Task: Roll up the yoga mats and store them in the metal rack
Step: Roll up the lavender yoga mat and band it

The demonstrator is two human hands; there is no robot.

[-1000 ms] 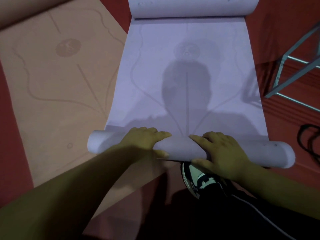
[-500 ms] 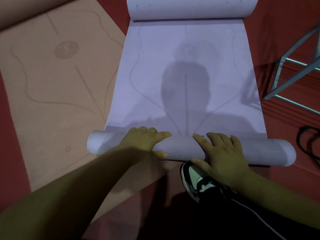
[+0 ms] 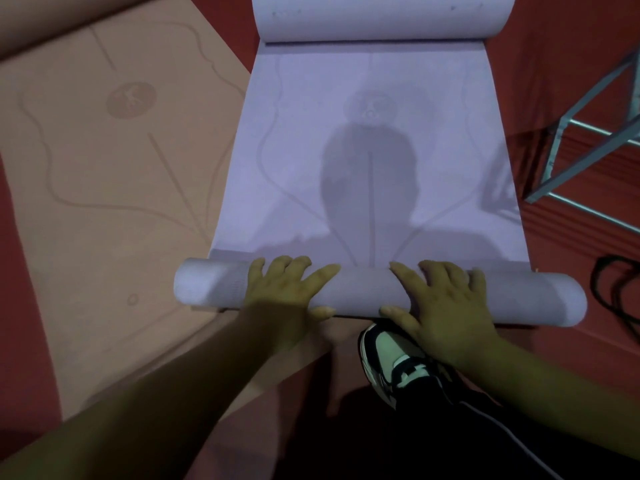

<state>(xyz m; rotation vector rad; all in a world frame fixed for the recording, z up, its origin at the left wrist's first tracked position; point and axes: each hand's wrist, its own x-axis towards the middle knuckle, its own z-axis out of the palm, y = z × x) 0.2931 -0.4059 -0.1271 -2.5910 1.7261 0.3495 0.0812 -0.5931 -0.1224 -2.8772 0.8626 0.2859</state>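
A purple yoga mat [image 3: 381, 150] lies flat on the red floor, stretching away from me. Its near end is wound into a roll [image 3: 540, 299] lying crosswise, and its far end curls up in a second roll [image 3: 381, 15]. My left hand [image 3: 280, 296] lies over the left-middle of the near roll, fingers over the top and thumb on the near side. My right hand [image 3: 446, 306] presses on the roll just right of centre, fingers spread. An orange yoga mat [image 3: 104, 185] lies unrolled to the left. Part of the metal rack [image 3: 554, 154] shows at the right edge.
My shoe [image 3: 384, 362] stands just behind the roll, under my right hand. A black cord [image 3: 602, 289] lies on the floor at the right, near the roll's end. The orange mat's corner reaches under the roll's left end.
Almost nothing differs. Both hands stay on the near roll, and my right hand's fingers have spread slightly further over its top.
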